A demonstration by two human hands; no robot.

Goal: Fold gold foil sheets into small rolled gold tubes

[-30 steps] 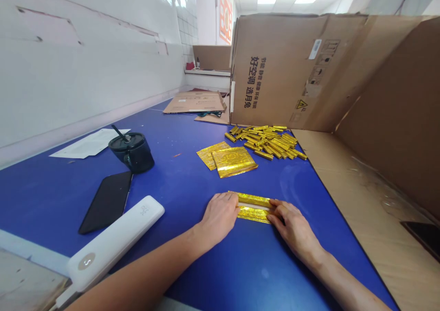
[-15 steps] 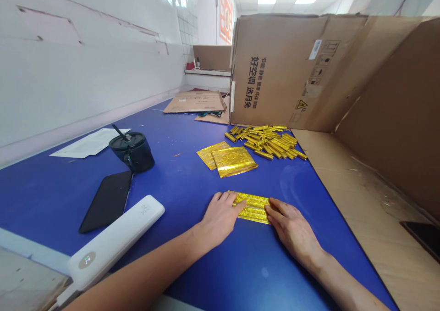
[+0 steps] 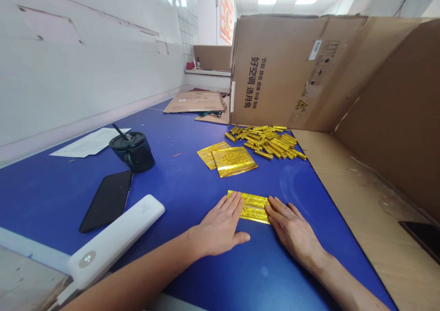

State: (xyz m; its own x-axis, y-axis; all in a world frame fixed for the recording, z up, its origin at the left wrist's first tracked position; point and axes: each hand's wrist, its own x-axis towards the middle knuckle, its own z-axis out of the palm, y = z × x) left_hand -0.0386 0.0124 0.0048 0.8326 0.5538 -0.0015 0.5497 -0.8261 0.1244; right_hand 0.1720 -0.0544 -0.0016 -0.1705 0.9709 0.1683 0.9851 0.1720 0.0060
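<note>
A sheet of gold foil paper (image 3: 255, 208), creased in lengthwise bands, lies flat on the blue table between my hands. My left hand (image 3: 222, 226) is open, its fingers stretched over the sheet's left end and its thumb spread out on the table. On the right end rest the fingertips of my right hand (image 3: 292, 226), which is open with its fingers extended. Beyond the hands lie two flat stacks of gold foil paper, the nearer one (image 3: 235, 161) overlapping the farther one (image 3: 209, 154). Behind these is a pile of rolled gold foil tubes (image 3: 268, 141).
To the left are a dark lidded mug (image 3: 137, 152), a black phone (image 3: 107, 201), a white device (image 3: 117, 242) and white paper (image 3: 89, 142). A large cardboard box (image 3: 282, 72) walls off the back and right. Flat cardboard (image 3: 195, 102) lies at the far end.
My left hand has flattened over the sheet's left end, and its thumb has come off the foil, swinging down toward me. My right hand has barely moved.
</note>
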